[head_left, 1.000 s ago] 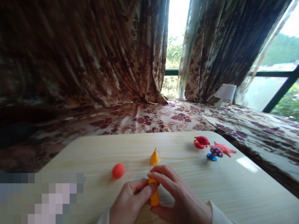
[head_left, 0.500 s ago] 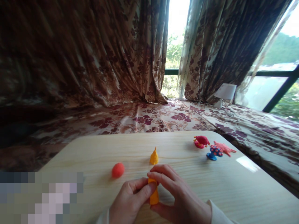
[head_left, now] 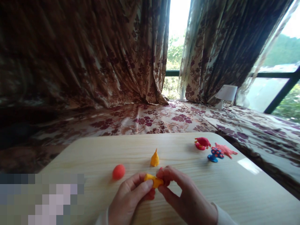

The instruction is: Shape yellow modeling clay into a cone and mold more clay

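Between my two hands is a stubby yellow roll of modelling clay (head_left: 157,182), lying nearly crosswise above the table. My left hand (head_left: 131,195) grips its left part, thumb on top. The fingers and thumb of my right hand (head_left: 181,190) pinch its right end. Just beyond my hands, a pointed yellow clay piece (head_left: 154,158) stands upright on the table. To the left rests a round orange-red clay ball (head_left: 118,172).
At the table's (head_left: 93,153) far right are a red clay figure (head_left: 202,143), a blue clay mushroom shape with pink dots (head_left: 215,154) and a flat pink clay piece (head_left: 227,150). Behind lie floral covers and a white lamp (head_left: 227,93).
The yellow roll has turned from upright to nearly crosswise. My right hand has moved from spanning its top and bottom to pinching its right end.
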{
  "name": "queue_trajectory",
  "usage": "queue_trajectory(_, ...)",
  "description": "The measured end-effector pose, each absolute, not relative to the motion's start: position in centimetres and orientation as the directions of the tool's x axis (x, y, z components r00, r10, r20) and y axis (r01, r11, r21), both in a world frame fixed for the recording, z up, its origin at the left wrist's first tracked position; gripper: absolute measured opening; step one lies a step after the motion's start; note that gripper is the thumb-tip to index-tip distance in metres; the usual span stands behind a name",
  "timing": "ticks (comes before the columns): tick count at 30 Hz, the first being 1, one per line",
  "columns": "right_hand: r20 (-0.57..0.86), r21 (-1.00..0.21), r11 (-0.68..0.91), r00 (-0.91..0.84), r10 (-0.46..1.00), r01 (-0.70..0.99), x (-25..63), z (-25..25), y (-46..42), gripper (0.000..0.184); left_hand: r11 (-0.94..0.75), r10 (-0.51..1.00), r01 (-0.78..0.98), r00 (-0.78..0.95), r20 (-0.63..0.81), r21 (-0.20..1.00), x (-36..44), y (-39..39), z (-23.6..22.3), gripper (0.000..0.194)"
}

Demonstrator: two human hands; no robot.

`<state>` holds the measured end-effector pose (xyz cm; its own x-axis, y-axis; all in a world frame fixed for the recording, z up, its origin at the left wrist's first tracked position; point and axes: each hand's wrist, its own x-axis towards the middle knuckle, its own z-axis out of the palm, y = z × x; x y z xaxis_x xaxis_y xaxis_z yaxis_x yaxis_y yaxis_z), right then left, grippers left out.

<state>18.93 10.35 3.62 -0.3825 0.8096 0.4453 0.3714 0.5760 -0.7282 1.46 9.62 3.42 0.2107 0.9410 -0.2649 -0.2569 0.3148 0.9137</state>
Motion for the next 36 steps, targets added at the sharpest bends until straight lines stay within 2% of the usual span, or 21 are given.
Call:
queue_trajectory(4, 0.473, -0.685, 0.642, -0.46, 0.752, 0.346, 19.0, 4.1, 10.4, 0.048, 0.312, 0.941, -0.231, 0.209, -0.266, 0.922, 1.6, 9.3, 3.6, 0.029)
queue_trajectory(5, 0.466, -0.676, 0.648, -0.479, 0.744, 0.351, 19.0, 4.1, 10.3, 0.05, 0.313, 0.939, -0.226, 0.219, -0.265, 0.923, 1.6, 9.3, 3.7, 0.029)
queue_trajectory(9, 0.428, -0.671, 0.645, -0.52, 0.74, 0.366, 19.0, 4.3, 10.4, 0.04, 0.303, 0.923, -0.173, 0.299, -0.243, 0.937, 1.9, 9.0, 4.2, 0.033)
queue_trajectory(14, 0.476, -0.669, 0.665, -0.496, 0.726, 0.332, 18.9, 4.2, 10.3, 0.036, 0.311, 0.921, -0.164, 0.296, -0.254, 0.936, 2.0, 8.8, 4.2, 0.035)
queue_trajectory(25, 0.46, -0.761, 0.599, -0.445, 0.769, 0.249, 18.6, 4.1, 10.2, 0.039, 0.311, 0.905, -0.196, 0.361, -0.226, 0.93, 2.0, 8.7, 4.1, 0.032)
queue_trajectory(36, 0.468, -0.773, 0.597, -0.442, 0.765, 0.216, 18.8, 3.9, 10.2, 0.045, 0.298, 0.907, -0.237, 0.372, -0.197, 0.925, 2.3, 8.6, 4.8, 0.03)
